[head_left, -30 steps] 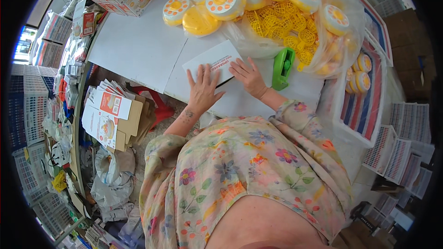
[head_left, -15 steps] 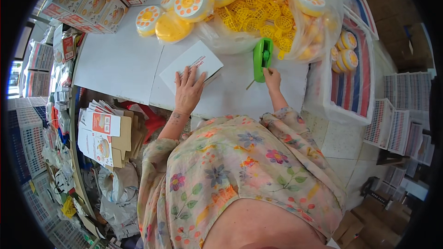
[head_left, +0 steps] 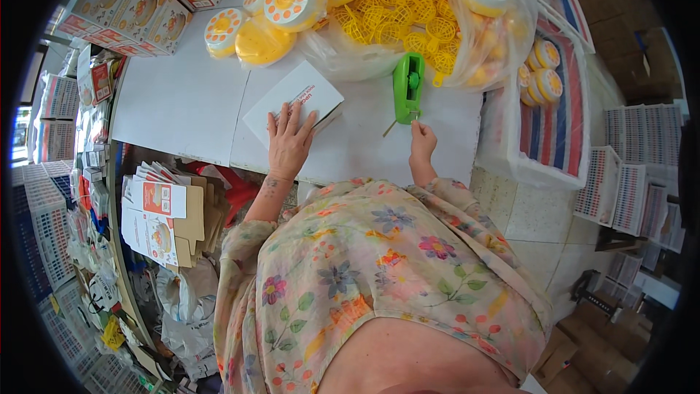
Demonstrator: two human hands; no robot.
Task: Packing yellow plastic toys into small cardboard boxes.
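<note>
white, orange-printed cardboard boxes [head_left: 146, 7]: stacked at the table's far left, well apart from the work; they can be left alone.
white-and-brown flattened cartons [head_left: 154, 211]: a bundle beside the table's front edge, below the hands' working area.
bare left hand [head_left: 289, 144]: laid on the near part of the box top, fingers slightly spread and flat, pinching nothing. a steady, light palm should serve best; hard pressure might dent the card.
closed white cardboard box [head_left: 302, 86]: slantwise on the white tabletop [head_left: 357, 149], under the left hand and left of the dispenser. holding its edges flush would help a strip lie flat.
yellow plastic mesh baskets [head_left: 394, 18]: heaped beyond the box in clear plastic; better not to let a sticky end touch that film.
green plastic tape dispenser [head_left: 408, 87]: on the table, its cutter end toward the person. a low, straight pull should stop it from tipping or sliding.
bare right hand [head_left: 422, 147]: just below that end, thumb and forefinger pressed together, seemingly pinching clear tape [head_left: 415, 116], though the strip is faint. gripping only the tip would spare the glue; a quick downward twist over the teeth should cut cleanly.
</note>
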